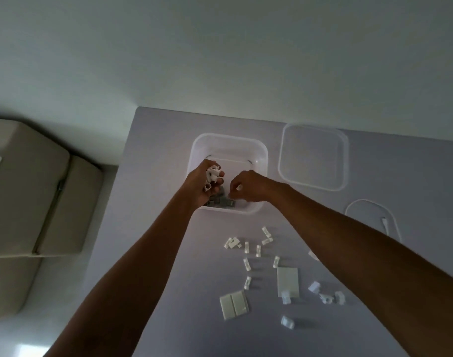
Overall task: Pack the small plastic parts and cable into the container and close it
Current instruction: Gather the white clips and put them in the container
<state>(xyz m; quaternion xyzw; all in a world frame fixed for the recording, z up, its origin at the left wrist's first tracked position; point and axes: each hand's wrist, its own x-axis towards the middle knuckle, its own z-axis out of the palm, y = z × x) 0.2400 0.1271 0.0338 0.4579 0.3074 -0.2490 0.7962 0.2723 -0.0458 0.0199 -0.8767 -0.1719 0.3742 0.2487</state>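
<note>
Both hands hover over the open container (229,146): the left hand (203,185) grips a bunch of white clips (212,174), the right hand (248,186) pinches one small part (238,187). More parts (256,249) lie scattered on the counter (163,150), with the lid (313,157) beside the container and the cable (372,212) near it

Left hand (203,182) and right hand (247,188): both bare. Forearms bare to frame edge, no sleeve visible. No glove, watch, ring or band seen.
</note>
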